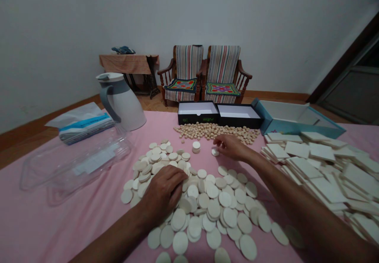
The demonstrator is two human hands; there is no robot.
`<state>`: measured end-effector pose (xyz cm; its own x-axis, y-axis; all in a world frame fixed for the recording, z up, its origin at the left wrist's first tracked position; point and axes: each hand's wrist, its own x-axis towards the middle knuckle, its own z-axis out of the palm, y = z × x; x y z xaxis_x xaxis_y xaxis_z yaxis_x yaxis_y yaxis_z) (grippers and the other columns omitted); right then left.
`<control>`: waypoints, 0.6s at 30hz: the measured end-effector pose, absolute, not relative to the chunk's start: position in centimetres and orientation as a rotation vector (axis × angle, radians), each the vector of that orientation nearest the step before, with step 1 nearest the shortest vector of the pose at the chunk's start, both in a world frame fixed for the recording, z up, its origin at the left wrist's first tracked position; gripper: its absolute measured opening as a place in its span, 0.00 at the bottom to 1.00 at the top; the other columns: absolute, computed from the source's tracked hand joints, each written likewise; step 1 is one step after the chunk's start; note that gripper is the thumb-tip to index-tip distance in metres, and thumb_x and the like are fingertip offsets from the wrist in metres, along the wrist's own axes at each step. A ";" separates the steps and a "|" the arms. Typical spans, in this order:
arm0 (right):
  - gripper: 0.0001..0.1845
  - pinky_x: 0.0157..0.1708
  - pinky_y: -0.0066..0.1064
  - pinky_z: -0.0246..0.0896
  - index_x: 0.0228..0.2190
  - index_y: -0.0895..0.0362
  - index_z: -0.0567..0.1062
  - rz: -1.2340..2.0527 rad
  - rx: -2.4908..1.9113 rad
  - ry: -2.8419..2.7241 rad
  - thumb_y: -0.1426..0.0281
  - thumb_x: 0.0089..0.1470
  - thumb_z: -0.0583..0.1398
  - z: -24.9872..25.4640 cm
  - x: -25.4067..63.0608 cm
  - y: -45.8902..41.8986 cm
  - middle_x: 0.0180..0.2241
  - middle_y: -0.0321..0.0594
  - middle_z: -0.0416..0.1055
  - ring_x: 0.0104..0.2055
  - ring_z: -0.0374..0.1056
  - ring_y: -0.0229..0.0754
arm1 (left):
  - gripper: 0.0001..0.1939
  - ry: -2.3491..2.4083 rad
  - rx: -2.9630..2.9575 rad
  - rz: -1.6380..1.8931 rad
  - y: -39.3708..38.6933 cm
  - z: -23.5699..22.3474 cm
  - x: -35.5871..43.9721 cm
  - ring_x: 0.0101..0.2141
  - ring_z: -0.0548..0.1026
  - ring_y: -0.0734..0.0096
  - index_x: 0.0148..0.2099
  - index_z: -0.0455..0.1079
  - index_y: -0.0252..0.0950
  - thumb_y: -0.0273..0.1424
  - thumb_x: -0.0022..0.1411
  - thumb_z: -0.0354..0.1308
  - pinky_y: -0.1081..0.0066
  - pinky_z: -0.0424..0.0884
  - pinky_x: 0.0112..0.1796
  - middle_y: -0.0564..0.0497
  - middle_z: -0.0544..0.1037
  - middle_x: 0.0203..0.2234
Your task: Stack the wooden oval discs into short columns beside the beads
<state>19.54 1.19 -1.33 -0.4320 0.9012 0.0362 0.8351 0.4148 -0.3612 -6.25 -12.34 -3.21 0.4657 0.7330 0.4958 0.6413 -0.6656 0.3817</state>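
Beside the stack (196, 147), my right fingers (221, 139) meet a disc (215, 152) — best edge-held — my left fingers (174, 173) the pile (213, 208), grips unclear.

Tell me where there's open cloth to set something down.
Pink cloth lies bare between the jug and black boxes, and between the clear packaging and left forearm. Crowded: centre with round discs, right with square tiles.
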 end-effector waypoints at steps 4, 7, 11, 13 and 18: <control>0.14 0.30 0.29 0.53 0.37 0.60 0.73 0.347 -1.698 -2.431 0.66 0.46 0.62 -3.1 19.1 -0.1 0.36 0.47 0.72 0.36 0.66 0.44 | 0.12 1.208 2.563 0.981 -12.2 -3.4 -6.3 0.38 0.71 0.65 0.42 0.70 0.34 0.20 0.60 0.49 0.63 0.71 0.39 0.45 0.75 0.35; 0.13 0.31 0.29 0.52 0.36 0.60 0.73 0.301 -1.718 -2.388 0.67 0.47 0.61 -3.7 18.6 -0.6 0.37 0.47 0.71 0.36 0.66 0.43 | 0.12 1.215 2.556 0.955 -12.2 -3.4 -6.4 0.37 0.71 0.65 0.42 0.70 0.34 0.20 0.60 0.49 0.63 0.70 0.38 0.45 0.75 0.35; 0.06 0.31 0.28 0.52 0.32 0.59 0.72 0.324 -1.621 -2.310 0.74 0.48 0.58 -2.7 17.5 -0.2 0.33 0.42 0.71 0.33 0.64 0.39 | 0.12 1.213 2.555 0.949 -12.3 -3.3 -6.3 0.37 0.71 0.65 0.42 0.70 0.34 0.20 0.60 0.50 0.63 0.70 0.39 0.45 0.75 0.35; 0.08 0.32 0.28 0.53 0.32 0.59 0.72 0.338 -1.503 -2.297 0.78 0.48 0.56 -1.8 16.7 0.1 0.33 0.41 0.72 0.32 0.64 0.38 | 0.12 1.221 2.551 0.946 -12.3 -3.2 -6.3 0.38 0.71 0.64 0.43 0.70 0.34 0.20 0.60 0.50 0.63 0.70 0.39 0.45 0.75 0.36; 0.08 0.34 0.30 0.54 0.35 0.59 0.73 0.302 -1.535 -2.395 0.73 0.48 0.59 -1.3 15.8 0.0 0.36 0.45 0.71 0.36 0.65 0.42 | 0.11 1.235 2.549 0.957 -12.5 -3.0 -6.2 0.38 0.71 0.64 0.42 0.70 0.33 0.20 0.60 0.50 0.62 0.71 0.39 0.45 0.75 0.35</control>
